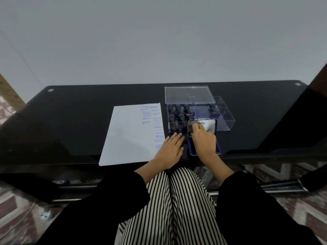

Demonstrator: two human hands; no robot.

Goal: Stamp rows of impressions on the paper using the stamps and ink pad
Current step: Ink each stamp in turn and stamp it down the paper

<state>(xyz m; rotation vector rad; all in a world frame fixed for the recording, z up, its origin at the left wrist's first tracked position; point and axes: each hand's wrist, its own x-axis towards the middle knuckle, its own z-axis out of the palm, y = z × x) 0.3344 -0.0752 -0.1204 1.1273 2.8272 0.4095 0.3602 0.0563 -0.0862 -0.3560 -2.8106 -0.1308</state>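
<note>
The right hand (203,140) sits over the ink pad (204,147) at the near edge of the worktop (70,121), its fingers reaching up onto the raised metal lid (203,125); they seem to be pinching or pushing that lid, though I cannot tell from here whether they grip it or only rest on it. The blue base of the pad shows on either side of the wrist. No stamp is visible in this hand.

The left hand (172,147) lies flat just beside the pad, fingers together and stretched out, empty, its heel on the right-hand margin of the paper (127,135) as if steadying the sheet.

Along that right margin of the paper run blue impressions: FRAGILE repeated near the far end, then AIR MAIL, then what looks like SAMPLE down by the hand. They make roughly two ragged columns; some are faint or overlap. The rest of the sheet, the whole left and middle, is blank.

Beyond the pad, toward the far edge, stands the clear box (228,117) with its lid upright; several dark-handled stamps (178,114) stand in its compartments and one more stands apart on the right.

My guess is that the job is only partly done: several kinds are already used, much paper remains, and with all visible stamps boxed the lid is being either opened or closed.
</note>
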